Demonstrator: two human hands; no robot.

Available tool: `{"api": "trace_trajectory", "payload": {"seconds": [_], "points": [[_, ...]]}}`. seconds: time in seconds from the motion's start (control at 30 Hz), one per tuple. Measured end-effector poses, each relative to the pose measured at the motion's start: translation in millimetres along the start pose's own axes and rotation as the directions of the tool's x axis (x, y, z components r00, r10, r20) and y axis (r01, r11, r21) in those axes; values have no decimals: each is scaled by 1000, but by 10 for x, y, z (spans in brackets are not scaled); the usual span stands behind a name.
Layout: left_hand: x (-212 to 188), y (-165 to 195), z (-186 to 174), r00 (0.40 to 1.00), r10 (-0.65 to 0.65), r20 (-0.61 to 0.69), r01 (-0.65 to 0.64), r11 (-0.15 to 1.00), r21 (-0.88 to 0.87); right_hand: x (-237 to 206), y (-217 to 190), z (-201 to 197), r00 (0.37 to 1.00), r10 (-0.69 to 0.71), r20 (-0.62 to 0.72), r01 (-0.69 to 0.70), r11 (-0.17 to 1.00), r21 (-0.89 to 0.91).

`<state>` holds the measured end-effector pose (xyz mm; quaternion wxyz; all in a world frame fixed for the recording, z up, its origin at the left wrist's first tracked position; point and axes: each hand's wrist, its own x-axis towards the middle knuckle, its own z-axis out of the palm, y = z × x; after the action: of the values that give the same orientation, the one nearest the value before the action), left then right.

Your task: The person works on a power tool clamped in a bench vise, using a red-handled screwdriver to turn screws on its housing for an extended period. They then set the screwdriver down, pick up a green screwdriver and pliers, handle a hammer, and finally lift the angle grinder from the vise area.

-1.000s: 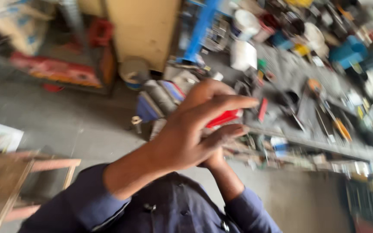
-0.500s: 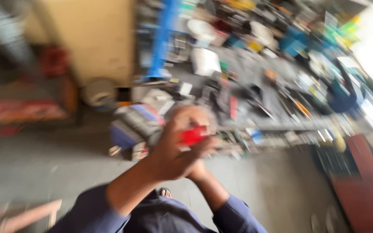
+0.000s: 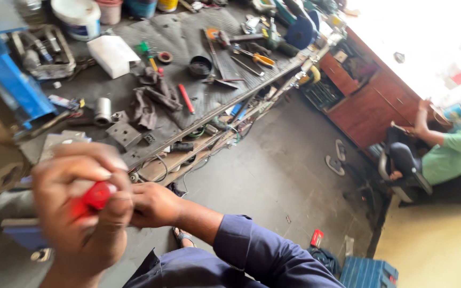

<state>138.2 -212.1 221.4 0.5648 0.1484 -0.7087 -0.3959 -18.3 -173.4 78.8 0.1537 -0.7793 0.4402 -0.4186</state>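
**Head view: both hands closed in on a small red handle, above a cluttered bench**

Head camera, nearest first: the left hand [image 3: 81, 213] is blurred and close to the lens. Its fingers are wrapped tight around a red handle [image 3: 98, 194], of which only a short rounded part shows between thumb and forefinger. The right hand [image 3: 156, 204] touches the left at the knuckles with its fingers curled inward. Whether it actually grips the handle or some part fixed to it I cannot tell, since the left hand hides the join. A dark blue sleeve [image 3: 252, 250] runs back from the right wrist.

As a judgement, the step in hand is two-handed work on this handle, one hand bracing while the other pulls, twists or fits something at its end. The next move would call for a steady left-hand hold and a clearer look at the hidden end.

Below the hands lies the grey floor [image 3: 273, 176], with a small red box [image 3: 316, 237] and a blue crate [image 3: 369, 273] on it. Beyond is the workbench [image 3: 188, 32], covered in a dark mat. On it lie a rag [image 3: 148, 98], a red pen-like tool [image 3: 186, 99], a black cup [image 3: 200, 66] and a white block [image 3: 112, 55]. Farthest, at the right, a person in a green shirt [image 3: 449, 154] sits.
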Motion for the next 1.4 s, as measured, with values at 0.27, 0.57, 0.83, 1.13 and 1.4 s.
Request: {"api": "trace_trajectory", "payload": {"seconds": [0.27, 0.57, 0.83, 1.13, 1.4], "points": [[-179, -278, -217, 906, -407, 115, 416, 810, -413, -79, 110, 121, 995, -83, -55, 83, 997, -5], [-797, -1036, -329, 976, -214, 35, 208, 877, -433, -67, 0, 73, 999, -1, -44, 4, 998, 63], [513, -708, -359, 480, 112, 870, 639, 635, -434, -115, 52, 112, 998, -58, -18, 59, 998, 35], [-317, -287, -225, 975, -222, -14, 205, 921, -331, -58, 76, 21, 1000, -18, -11, 18, 999, 41], [246, 149, -27, 992, -85, 93, 116, 906, -407, -27, 101, -7, 991, 113, 66, -116, 993, 39]]}}
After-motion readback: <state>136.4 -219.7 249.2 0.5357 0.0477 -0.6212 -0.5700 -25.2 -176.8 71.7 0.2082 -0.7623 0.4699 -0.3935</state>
